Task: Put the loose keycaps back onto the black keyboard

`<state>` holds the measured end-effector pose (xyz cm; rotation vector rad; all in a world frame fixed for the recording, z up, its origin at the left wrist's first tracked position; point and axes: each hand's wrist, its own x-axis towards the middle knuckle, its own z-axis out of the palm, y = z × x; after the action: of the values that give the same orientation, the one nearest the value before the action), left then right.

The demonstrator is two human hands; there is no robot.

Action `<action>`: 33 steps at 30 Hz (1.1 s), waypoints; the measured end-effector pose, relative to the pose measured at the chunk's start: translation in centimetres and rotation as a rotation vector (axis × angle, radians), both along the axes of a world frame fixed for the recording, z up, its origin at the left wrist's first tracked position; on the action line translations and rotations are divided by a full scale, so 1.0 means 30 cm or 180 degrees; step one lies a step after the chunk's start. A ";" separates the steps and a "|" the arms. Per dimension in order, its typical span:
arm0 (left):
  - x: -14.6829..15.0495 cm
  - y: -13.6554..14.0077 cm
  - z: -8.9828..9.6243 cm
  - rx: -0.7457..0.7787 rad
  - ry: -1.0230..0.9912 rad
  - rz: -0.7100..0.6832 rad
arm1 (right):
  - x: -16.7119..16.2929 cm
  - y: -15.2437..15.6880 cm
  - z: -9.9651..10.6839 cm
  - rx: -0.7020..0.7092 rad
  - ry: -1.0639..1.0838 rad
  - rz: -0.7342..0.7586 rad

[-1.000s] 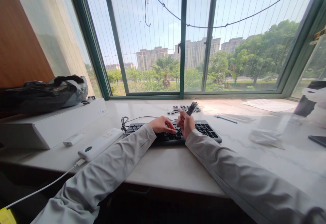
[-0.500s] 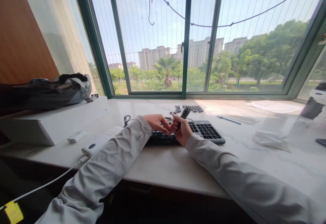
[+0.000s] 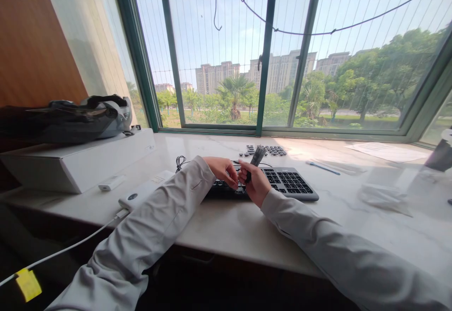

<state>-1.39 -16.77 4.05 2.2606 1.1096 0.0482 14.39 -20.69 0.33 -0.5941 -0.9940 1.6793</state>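
Observation:
A black keyboard (image 3: 295, 184) lies on the table under both hands; keycaps are off its right-hand part. My right hand (image 3: 254, 183) is wrapped round a dark brush-like tool (image 3: 259, 155), whose wider end points up and away. The lower end of the tool is hidden by the fingers. My left hand (image 3: 224, 170) hangs over the keyboard's left half, close beside the right one, with fingers bent down and drawn together. Whatever its fingertips pinch cannot be made out. Loose black keycaps (image 3: 276, 151) lie in rows behind the keyboard.
On the left, a white box (image 3: 81, 162) carries a black bag (image 3: 77, 115); a white power strip (image 3: 136, 197) with a cable lies nearby. To the right are a blue pen (image 3: 323, 167), a clear plastic bag (image 3: 384, 194) and paper (image 3: 386, 152). The window stands behind.
The whole scene has shifted slightly to the right as my head turned. My hands keep nearly the same pose over the keyboard, with the dark tool still in the right one.

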 end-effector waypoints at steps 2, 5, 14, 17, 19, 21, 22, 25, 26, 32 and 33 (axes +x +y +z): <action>0.000 0.001 -0.001 0.0060 -0.0014 0.0012 | 0.001 0.004 0.000 0.0030 0.0017 -0.0048; 0.000 0.000 0.003 0.0106 -0.0001 0.0008 | 0.003 0.012 -0.003 0.0071 0.0026 -0.0056; -0.002 0.002 0.006 -0.0005 0.0112 -0.0056 | -0.001 0.014 -0.005 0.0031 -0.0088 -0.0102; 0.000 -0.002 0.008 -0.0082 0.0131 -0.0043 | -0.005 0.009 -0.005 0.0098 -0.0215 -0.0152; 0.002 -0.009 0.014 -0.0088 0.0141 -0.0020 | -0.008 0.004 -0.006 0.0141 -0.0253 -0.0157; 0.004 -0.016 0.020 -0.0092 0.0162 -0.0008 | -0.010 0.001 -0.008 0.0181 -0.0248 -0.0148; 0.005 -0.019 0.023 -0.0088 0.0180 -0.0001 | -0.011 0.000 -0.009 0.0198 -0.0237 -0.0134; 0.004 -0.019 0.027 -0.0068 0.0232 -0.0008 | -0.012 0.001 -0.012 0.0257 -0.0215 -0.0099; 0.003 -0.017 0.027 -0.0062 0.0247 -0.0017 | -0.012 0.001 -0.012 0.0282 -0.0237 -0.0093; -0.012 -0.001 0.011 -0.0201 0.0250 -0.0064 | -0.012 0.001 -0.022 0.0564 -0.0595 -0.0066; -0.015 0.001 0.009 -0.0228 0.0225 -0.0063 | -0.012 0.002 -0.027 0.0625 -0.0636 -0.0054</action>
<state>-1.84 -16.74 4.32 2.2243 1.1078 -0.0788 14.02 -20.61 -0.49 -0.6457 -1.2773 1.5064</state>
